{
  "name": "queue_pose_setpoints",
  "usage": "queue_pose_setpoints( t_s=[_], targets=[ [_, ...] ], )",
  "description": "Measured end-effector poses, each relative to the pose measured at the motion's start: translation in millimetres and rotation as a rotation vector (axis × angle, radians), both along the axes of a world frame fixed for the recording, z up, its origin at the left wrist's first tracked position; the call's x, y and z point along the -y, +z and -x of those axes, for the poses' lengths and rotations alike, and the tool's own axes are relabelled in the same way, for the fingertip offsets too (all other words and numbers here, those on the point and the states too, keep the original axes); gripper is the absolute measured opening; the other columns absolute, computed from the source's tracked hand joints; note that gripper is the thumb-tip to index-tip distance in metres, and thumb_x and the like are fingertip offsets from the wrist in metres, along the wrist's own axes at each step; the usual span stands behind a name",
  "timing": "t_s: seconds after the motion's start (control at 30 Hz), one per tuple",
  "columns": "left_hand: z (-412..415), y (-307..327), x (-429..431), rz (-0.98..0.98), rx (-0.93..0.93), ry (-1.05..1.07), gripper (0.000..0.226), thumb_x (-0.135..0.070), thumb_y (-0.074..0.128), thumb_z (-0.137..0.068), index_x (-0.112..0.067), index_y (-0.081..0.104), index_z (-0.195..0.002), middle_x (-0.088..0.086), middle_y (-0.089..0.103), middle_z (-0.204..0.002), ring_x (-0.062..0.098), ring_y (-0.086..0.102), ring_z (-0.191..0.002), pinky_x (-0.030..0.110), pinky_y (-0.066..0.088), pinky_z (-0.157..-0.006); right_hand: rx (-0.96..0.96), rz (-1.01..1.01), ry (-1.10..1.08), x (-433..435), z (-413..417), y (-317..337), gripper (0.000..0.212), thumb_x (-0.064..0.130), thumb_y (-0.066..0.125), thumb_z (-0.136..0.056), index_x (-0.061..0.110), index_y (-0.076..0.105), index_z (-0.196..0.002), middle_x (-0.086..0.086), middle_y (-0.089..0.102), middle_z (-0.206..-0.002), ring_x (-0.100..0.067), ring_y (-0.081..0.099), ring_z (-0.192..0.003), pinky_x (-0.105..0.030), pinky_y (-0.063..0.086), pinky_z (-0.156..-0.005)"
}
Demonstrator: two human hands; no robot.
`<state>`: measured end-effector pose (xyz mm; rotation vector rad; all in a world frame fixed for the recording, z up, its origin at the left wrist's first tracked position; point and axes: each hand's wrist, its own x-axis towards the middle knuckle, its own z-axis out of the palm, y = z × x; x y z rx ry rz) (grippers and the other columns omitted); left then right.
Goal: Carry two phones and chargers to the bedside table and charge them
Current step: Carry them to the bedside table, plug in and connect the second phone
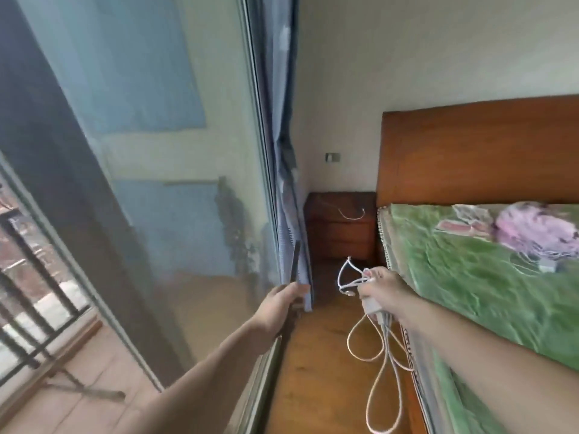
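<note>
My left hand (282, 300) grips dark phones (76, 261) edge-on, held upright; how many I cannot tell. My right hand (383, 288) is closed on white chargers (371, 305), with their white cables (376, 371) hanging in loops below the hand and a loop sticking up above it. Ahead, in the corner beside the bed, stands the dark wooden bedside table (329, 202), with a white cable (351, 216) lying on its top. Both hands are well short of the table.
A bed with a green cover (470, 292) and wooden headboard (476, 151) fills the right. A glass sliding door (156, 183) with a blue curtain (288, 183) runs along the left. A narrow wooden floor strip (319, 355) leads to the table. A wall socket (332, 157) sits above it.
</note>
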<state>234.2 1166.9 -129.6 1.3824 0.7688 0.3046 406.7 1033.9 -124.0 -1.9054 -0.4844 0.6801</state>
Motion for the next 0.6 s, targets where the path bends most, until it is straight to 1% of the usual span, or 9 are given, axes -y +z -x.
queue_pose_setpoints(
  t_s=[0.07,0.13,0.23,0.33,0.4,0.43,0.53,0.6],
  targets=[
    [-42.7,1.3,-19.0,0.007,-0.001,-0.037,0.034,-0.040,0.065,-0.077,-0.010,0.053,-0.086,0.005,0.049,-0.064,0.017,0.039,-0.044,0.022,0.029,-0.038,0.014,-0.004,-0.047,-13.0,-32.7,4.3,0.028,0.012,0.062,-0.053,0.012,0.058,-0.082,-0.010,0.056,-0.067,-0.026,0.056,-0.054,-0.029,0.046,-0.048],
    [-84.0,1.3,-38.6,0.012,0.005,-0.055,0.042,-0.044,0.068,-0.063,-0.012,0.055,-0.087,0.004,0.055,-0.075,0.014,0.047,-0.049,0.024,0.035,-0.041,0.030,0.005,-0.079,-30.1,-66.6,5.4,0.028,0.011,0.064,-0.055,0.013,0.059,-0.082,-0.009,0.056,-0.068,-0.024,0.056,-0.052,-0.025,0.044,-0.046],
    [-143.7,-2.0,-76.8,0.003,-0.010,-0.108,0.053,-0.053,0.069,-0.053,-0.016,0.059,-0.090,0.000,0.058,-0.077,0.009,0.051,-0.050,0.024,0.040,-0.043,0.027,0.011,-0.110,-64.7,-120.5,6.1,0.037,0.012,0.063,-0.052,0.014,0.061,-0.089,-0.011,0.059,-0.074,-0.024,0.058,-0.052,-0.023,0.045,-0.042],
    [-203.3,-7.6,-131.8,-0.002,0.006,-0.141,0.066,-0.058,0.071,-0.049,-0.016,0.059,-0.098,0.003,0.061,-0.083,0.011,0.052,-0.055,0.025,0.043,-0.047,0.032,0.022,-0.140,-109.9,-180.5,5.6,0.031,0.006,0.064,-0.064,0.013,0.062,-0.094,-0.012,0.061,-0.079,-0.023,0.059,-0.055,-0.023,0.047,-0.039],
    [-240.6,-6.7,-171.0,0.008,0.015,-0.134,0.065,-0.057,0.071,-0.051,-0.016,0.057,-0.100,0.005,0.061,-0.090,0.013,0.052,-0.060,0.027,0.043,-0.050,0.023,0.034,-0.160,-141.4,-219.6,7.1,0.032,0.004,0.063,-0.068,0.012,0.061,-0.098,-0.013,0.061,-0.082,-0.024,0.060,-0.059,-0.027,0.051,-0.043],
    [-257.0,-6.0,-189.6,0.007,0.013,-0.124,0.063,-0.055,0.070,-0.053,-0.016,0.057,-0.099,0.006,0.060,-0.090,0.014,0.050,-0.060,0.028,0.042,-0.051,0.018,0.045,-0.163,-156.0,-238.1,7.6,0.034,0.004,0.063,-0.067,0.012,0.061,-0.100,-0.013,0.061,-0.083,-0.025,0.060,-0.060,-0.028,0.051,-0.045],
    [-304.1,-0.4,-241.5,-0.066,-0.015,-0.076,0.055,-0.050,0.068,-0.057,-0.012,0.057,-0.095,0.005,0.057,-0.083,0.016,0.047,-0.056,0.029,0.039,-0.053,0.015,0.056,-0.181,-192.9,-288.0,10.4,0.039,0.006,0.063,-0.066,0.011,0.059,-0.105,-0.014,0.063,-0.084,-0.028,0.062,-0.063,-0.027,0.046,-0.049],
    [-332.9,2.9,-271.2,-0.161,-0.065,-0.054,0.047,-0.049,0.067,-0.060,-0.012,0.059,-0.087,0.003,0.056,-0.071,0.017,0.047,-0.055,0.030,0.037,-0.056,0.013,0.058,-0.191,-214.3,-317.7,10.0,0.042,0.004,0.063,-0.068,0.011,0.059,-0.109,-0.015,0.063,-0.084,-0.028,0.062,-0.064,-0.028,0.046,-0.051]
  ],
)
